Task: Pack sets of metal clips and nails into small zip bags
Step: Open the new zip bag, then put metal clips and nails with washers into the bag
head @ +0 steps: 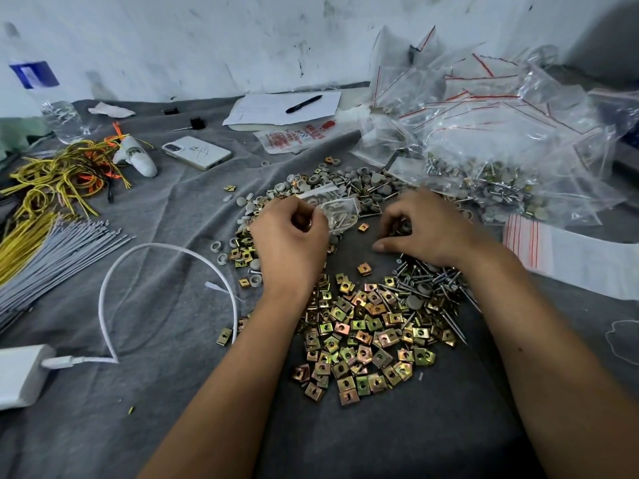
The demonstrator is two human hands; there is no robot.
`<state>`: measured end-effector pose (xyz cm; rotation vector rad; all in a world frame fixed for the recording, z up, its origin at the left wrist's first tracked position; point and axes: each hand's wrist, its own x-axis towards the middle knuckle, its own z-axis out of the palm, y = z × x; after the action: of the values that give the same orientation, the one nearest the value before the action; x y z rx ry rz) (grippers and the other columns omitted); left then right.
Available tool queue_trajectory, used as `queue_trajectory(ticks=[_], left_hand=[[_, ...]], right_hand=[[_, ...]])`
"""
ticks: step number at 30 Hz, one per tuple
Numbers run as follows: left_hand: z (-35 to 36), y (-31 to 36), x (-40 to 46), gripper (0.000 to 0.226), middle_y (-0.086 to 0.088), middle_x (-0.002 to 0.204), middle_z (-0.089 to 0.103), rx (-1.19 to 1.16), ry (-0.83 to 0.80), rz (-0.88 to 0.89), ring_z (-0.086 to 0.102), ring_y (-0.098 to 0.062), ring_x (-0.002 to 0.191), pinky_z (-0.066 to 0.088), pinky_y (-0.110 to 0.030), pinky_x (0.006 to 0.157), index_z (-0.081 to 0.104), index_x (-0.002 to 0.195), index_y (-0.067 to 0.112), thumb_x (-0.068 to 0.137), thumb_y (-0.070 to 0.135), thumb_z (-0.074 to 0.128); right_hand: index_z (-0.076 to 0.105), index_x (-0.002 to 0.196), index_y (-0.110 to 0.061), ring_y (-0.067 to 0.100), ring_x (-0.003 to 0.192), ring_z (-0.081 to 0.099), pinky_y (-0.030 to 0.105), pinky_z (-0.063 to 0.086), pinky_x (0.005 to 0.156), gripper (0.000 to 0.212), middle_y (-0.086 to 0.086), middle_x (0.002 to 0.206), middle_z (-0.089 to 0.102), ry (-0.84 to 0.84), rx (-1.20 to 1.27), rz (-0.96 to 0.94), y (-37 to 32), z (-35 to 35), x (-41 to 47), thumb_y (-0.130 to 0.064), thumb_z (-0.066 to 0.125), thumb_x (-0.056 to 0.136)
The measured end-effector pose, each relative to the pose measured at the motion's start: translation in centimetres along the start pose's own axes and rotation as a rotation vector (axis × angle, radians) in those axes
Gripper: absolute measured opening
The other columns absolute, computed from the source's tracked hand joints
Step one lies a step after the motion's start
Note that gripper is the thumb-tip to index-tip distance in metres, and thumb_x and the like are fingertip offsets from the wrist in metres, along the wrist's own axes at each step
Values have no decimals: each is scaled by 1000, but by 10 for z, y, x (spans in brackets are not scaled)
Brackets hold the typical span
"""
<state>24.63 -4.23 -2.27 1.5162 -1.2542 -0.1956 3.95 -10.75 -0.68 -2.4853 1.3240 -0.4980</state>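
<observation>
Head view: small zip bag (340, 210) sits pinched in my left hand (290, 240), mouth turned toward the right, presumably so parts can be fed in from that side. Nails already show through the plastic. My right hand (428, 229) hangs just beside it, fingers curled down over grey caps (345, 183); whether it pinches a piece I cannot tell. Metal clips (363, 340) lie heaped between my forearms, loose nails (425, 281) just under the right wrist, both within short reach for counting. Filled bags (501, 174) are piled far right, empty bags (553, 250) stacked flat beside the right arm. Grey cloth (173, 219) covers the worktop, likely to stop parts rolling. Phone (197, 152) lies well apart.
</observation>
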Motion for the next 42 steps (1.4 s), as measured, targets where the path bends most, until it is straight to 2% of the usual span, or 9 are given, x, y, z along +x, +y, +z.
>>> queue_trajectory(ticks=[3,9,15,22,24,27,32,37,42], left_hand=[[0,0,0,17,-1,70,65,-3,-7,4,61,-22,67,54,-46,65,69,71,15,88,16,71],[2,2,-2,14,-2,72,66,6,-55,69,62,-19,68,54,-44,66,70,73,11,87,14,72],[3,2,-2,14,-1,71,65,25,-53,102,62,-17,67,53,-41,65,70,73,12,87,14,72],[2,2,-2,15,0,73,67,16,-53,75,62,-15,68,53,-37,65,71,73,14,88,15,72],[1,2,-2,15,1,73,66,16,-51,74,62,-14,68,53,-35,64,71,73,14,88,14,71],[1,3,-2,16,2,72,66,17,-46,73,61,-11,66,51,-31,62,71,72,15,88,13,71],[1,2,-2,15,0,73,66,11,-56,72,62,-14,68,53,-35,64,71,73,14,88,13,71],[2,1,-2,15,0,73,66,9,-56,69,62,-15,68,54,-39,65,71,73,14,88,14,71],[2,1,-2,14,1,73,66,15,-52,72,62,-15,68,54,-39,65,71,73,15,88,15,71]], right_hand=[[66,79,-35,7,87,53,22,35,69,18,-16,89,58,54,0,-15,-2,3,2,-41,83,81],[71,96,-17,3,80,64,10,48,71,15,-9,87,68,390,353,-164,-32,9,0,-26,79,88],[73,106,-12,6,78,66,20,56,70,26,-3,91,71,351,274,-173,-42,16,1,-15,84,83],[75,97,-18,-3,72,63,9,47,65,10,-13,80,68,509,258,-39,-22,9,3,-20,79,88],[76,94,-19,-5,68,60,15,49,65,7,-16,76,65,482,178,29,-13,7,3,-23,78,89],[76,88,-23,9,70,65,25,51,68,10,-10,75,67,349,57,127,0,4,0,-33,78,89],[62,69,-35,1,69,57,21,34,56,27,-19,70,60,119,-53,197,1,1,-3,-50,80,82],[64,76,-30,12,79,62,29,44,66,23,-15,77,62,39,-83,168,-6,4,0,-44,80,84],[61,92,-27,20,90,60,39,53,81,20,-5,94,64,72,-118,148,-11,11,1,-39,77,88]])
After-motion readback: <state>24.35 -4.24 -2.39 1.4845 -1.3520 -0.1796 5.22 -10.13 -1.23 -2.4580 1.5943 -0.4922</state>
